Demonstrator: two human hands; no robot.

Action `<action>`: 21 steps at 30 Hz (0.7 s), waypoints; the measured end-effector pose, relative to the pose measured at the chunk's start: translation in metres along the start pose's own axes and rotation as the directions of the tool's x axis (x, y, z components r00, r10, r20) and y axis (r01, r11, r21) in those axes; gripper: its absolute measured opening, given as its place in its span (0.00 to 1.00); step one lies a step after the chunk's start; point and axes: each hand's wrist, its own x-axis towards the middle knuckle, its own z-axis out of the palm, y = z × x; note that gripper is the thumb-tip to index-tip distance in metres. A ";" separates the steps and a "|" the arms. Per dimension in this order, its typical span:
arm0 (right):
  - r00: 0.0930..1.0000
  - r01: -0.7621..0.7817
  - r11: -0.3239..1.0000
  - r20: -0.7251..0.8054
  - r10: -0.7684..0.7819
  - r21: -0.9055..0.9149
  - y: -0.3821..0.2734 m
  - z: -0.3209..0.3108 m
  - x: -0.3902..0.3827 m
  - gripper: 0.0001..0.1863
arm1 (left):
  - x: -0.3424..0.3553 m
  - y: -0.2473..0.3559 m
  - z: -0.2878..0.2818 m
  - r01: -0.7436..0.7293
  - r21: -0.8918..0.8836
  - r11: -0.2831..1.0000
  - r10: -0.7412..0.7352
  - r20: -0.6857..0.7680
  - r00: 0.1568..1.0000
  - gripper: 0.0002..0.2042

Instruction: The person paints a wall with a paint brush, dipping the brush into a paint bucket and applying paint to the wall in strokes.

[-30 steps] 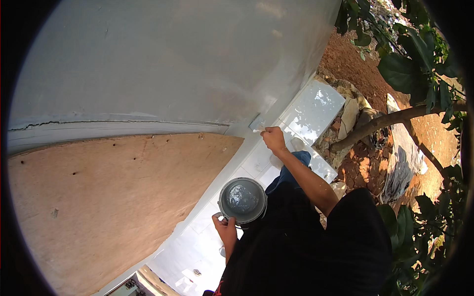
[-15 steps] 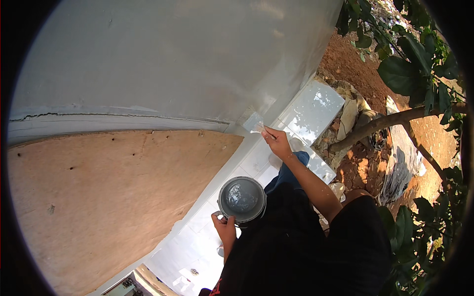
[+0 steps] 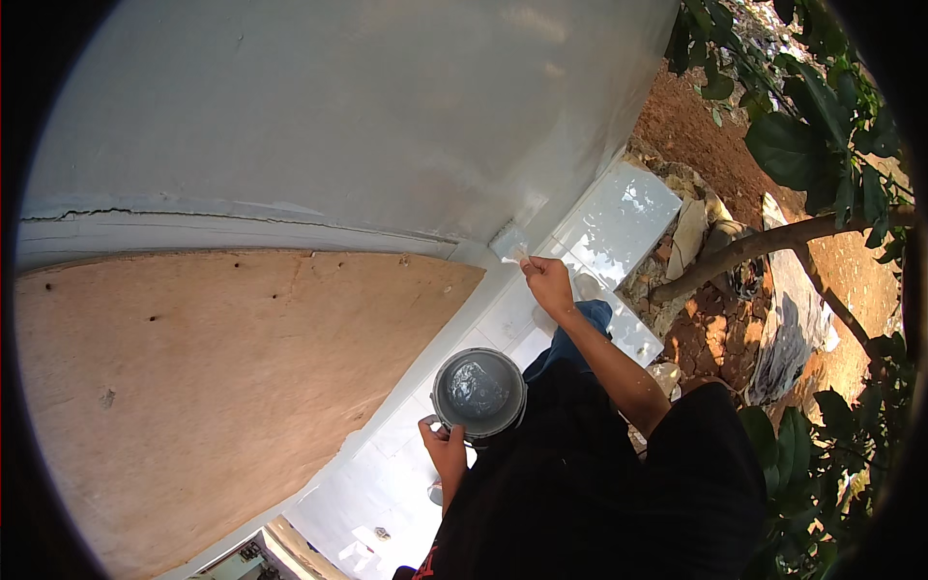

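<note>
A wide paintbrush is pinched by its handle in my right hand, its bristles against the lower part of the grey wall. My left hand grips the rim of a round grey bucket, thumb over the edge. Grey paint shines inside it. The bucket is held close to my body, above the white tiled floor.
To the left, a brown wooden board stands along the wall below a cracked ledge. On the right lie rocks and reddish soil. A tree branch with dark leaves reaches in from that side.
My right hand and the paintbrush have moved slightly to the right, the bristles staying low on the wall. The bucket stays in my left hand, and the whole view has shifted a little.
</note>
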 end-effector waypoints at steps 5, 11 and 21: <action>0.985 0.104 0.908 0.086 -0.151 0.407 -0.073 -0.022 -0.056 0.13 | -0.005 0.004 0.006 0.007 -0.083 0.997 -0.008 -0.015 1.000 0.19; 0.969 0.221 0.910 0.025 -0.245 0.351 -0.005 -0.006 -0.014 0.14 | -0.004 -0.003 0.003 0.007 -0.029 1.000 -0.007 -0.011 1.000 0.19; 0.989 -0.031 0.964 -0.148 -0.009 -0.266 0.159 0.001 0.061 0.16 | -0.012 0.002 0.010 -0.029 -0.032 0.999 0.029 0.009 1.000 0.19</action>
